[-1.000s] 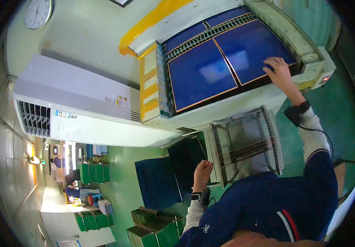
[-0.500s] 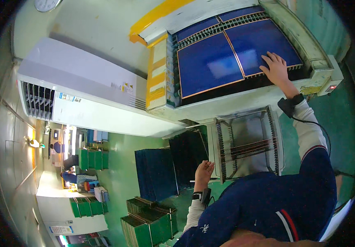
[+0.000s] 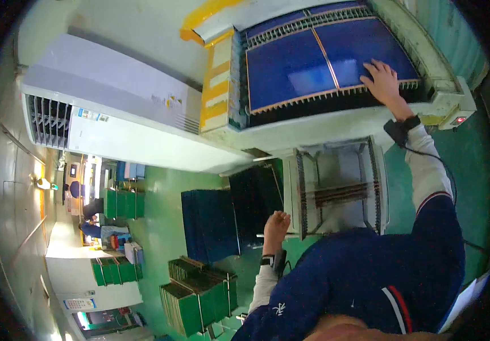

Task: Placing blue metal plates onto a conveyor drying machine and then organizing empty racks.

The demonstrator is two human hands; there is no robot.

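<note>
Two glossy dark-blue rectangular panels with copper-coloured edges, a left panel (image 3: 290,71) and a right panel (image 3: 364,45), lie side by side on the toothed rollers of a conveyor machine (image 3: 313,126). My right hand (image 3: 382,82) is open, fingers spread, over the near part of the right panel. Its fingertips look to rest on the surface, though a small gap cannot be ruled out. My left hand (image 3: 276,226) hangs low with its fingers curled together and nothing visible in them, left of a slotted metal rack (image 3: 341,196) holding several thin boards.
Dark panel stacks (image 3: 208,224) and green board stacks (image 3: 199,295) stand on the green floor at left. A tall white air conditioner (image 3: 131,113) adjoins the machine. A red-lit switch (image 3: 458,120) sits at its right corner. Other people (image 3: 91,227) work far left.
Both blue panels have slid a little away from me, showing more rollers along their near edge. My right hand stays over the right panel. My left hand's fingers have drawn closer together.
</note>
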